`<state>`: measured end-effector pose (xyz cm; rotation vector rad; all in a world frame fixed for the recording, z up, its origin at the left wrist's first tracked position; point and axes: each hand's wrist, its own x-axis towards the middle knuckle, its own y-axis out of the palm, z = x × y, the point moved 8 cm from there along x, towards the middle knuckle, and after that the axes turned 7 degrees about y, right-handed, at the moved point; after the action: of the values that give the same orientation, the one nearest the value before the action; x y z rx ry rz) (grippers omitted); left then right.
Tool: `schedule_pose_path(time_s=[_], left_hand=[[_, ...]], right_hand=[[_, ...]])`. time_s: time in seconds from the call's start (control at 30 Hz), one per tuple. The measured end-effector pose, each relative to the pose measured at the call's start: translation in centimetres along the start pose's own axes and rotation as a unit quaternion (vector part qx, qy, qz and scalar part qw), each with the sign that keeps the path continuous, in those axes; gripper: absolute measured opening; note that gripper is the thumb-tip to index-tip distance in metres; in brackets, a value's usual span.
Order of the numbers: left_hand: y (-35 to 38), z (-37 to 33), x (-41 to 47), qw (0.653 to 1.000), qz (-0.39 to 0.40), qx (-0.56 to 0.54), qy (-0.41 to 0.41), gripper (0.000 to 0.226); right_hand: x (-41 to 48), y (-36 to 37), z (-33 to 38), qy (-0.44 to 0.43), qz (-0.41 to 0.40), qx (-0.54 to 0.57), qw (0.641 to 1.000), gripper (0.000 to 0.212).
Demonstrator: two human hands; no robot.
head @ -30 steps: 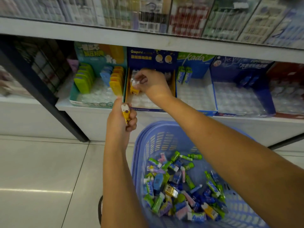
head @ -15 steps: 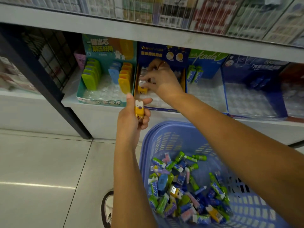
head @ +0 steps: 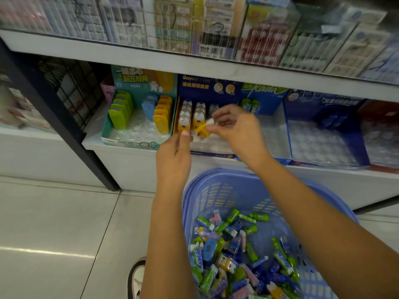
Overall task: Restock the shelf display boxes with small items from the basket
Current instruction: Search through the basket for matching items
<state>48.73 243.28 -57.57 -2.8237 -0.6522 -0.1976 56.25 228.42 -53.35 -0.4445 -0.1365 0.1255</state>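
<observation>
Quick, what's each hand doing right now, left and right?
Left hand: cannot tell; its fingers are hidden behind it, and its thumb is beside the yellow item.
Right hand: pinching the yellow item.

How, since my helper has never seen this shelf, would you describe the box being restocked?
Find the lower white shelf behind the blue basket. In its row, look between the teal box and the Kada box. Only this dark blue box says Gaspard in yellow and holds yellow animal-shaped items.
</observation>
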Motion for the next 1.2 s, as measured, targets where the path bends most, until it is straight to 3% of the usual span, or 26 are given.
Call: schedule_pose_path(time_s=[0.13, 0.3, 0.57, 0.67, 0.77, 0.87, 0.93, 1.03, 1.13, 1.2], left_hand=[[2.0, -0.9, 0.7, 0.97, 0.139, 0.181, 0.087, 0.033], [3.5, 0.9, -0.3, 0.941, 0.211, 0.26, 0.049, 0.045], [3.8, 1.2, -0.1, 0.939, 0.217, 0.263, 0.037, 0.046], [3.3, 0.3, -0.3, 0.959, 0.174, 0.22, 0.044, 0.039], [2.7, -2.1, -0.8, 0.977, 0.11, 0.158, 0.096, 0.026], [4.9, -1.1, -1.5, 0.965, 0.174, 0.178, 0.081, 0.025], [7.9, 1.3, -2.8, 0.939, 0.256, 0.225, 0.041, 0.025], [13.0, 5.9, -7.4, 0.878, 0.395, 0.267, -0.043, 0.035], [16.8, 10.9, -14.3, 0.766, 0.539, 0.339, -0.086, 0.021], [17.6, 14.0, -17.7, 0.712, 0.585, 0.371, -0.117, 0.028]], right_hand=[[2.0, 0.4, -0.1, -0.029, -0.021, -0.109, 0.993, 0.023], [2.9, 3.2, 0.6, -0.117, 0.013, -0.226, 0.967, 0.022], [3.9, 4.6, 0.6, -0.123, 0.048, -0.33, 0.935, 0.024], [3.8, 4.6, 1.1, -0.103, 0.08, -0.36, 0.924, 0.029], [1.3, 2.1, 1.4, -0.112, 0.054, -0.306, 0.944, 0.034], [-3.3, -1.8, -1.9, -0.085, 0.04, -0.236, 0.967, 0.016], [-6.3, -3.0, -7.8, 0.022, 0.11, -0.253, 0.961, 0.016], [-11.8, -3.0, -18.6, 0.207, 0.28, -0.322, 0.881, 0.02], [-17.0, -3.6, -25.9, 0.31, 0.379, -0.355, 0.796, 0.024], [-19.5, -3.6, -28.8, 0.329, 0.432, -0.358, 0.759, 0.017]])
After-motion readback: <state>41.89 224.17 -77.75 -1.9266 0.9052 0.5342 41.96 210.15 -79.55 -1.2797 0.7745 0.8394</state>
